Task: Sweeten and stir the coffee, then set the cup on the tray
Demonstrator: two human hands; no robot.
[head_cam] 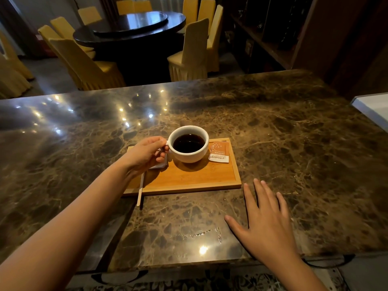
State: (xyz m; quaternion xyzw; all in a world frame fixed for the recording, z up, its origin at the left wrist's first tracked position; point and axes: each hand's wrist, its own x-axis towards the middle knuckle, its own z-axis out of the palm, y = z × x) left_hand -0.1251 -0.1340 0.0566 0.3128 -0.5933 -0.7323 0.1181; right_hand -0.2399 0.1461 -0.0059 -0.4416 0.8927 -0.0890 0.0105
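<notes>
Holding one cup [188, 143], left hand [144, 153]; one tray [189, 177].

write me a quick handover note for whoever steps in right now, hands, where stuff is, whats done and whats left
Left hand: pinching the handle of the cup, which is full of dark coffee and over the wooden tray; whether it has touched down is hard to tell.
Right hand: open, flat on the marble counter, holding nothing.
Orange sugar packet: on the tray right of the cup. Stir stick: leaning over the tray's front left edge onto the counter. A white packet lies partly hidden under the left hand.
Done: the cup has reached the tray. Sweetening and stirring cannot be confirmed from this view.
Left: let go of the handle.
</notes>
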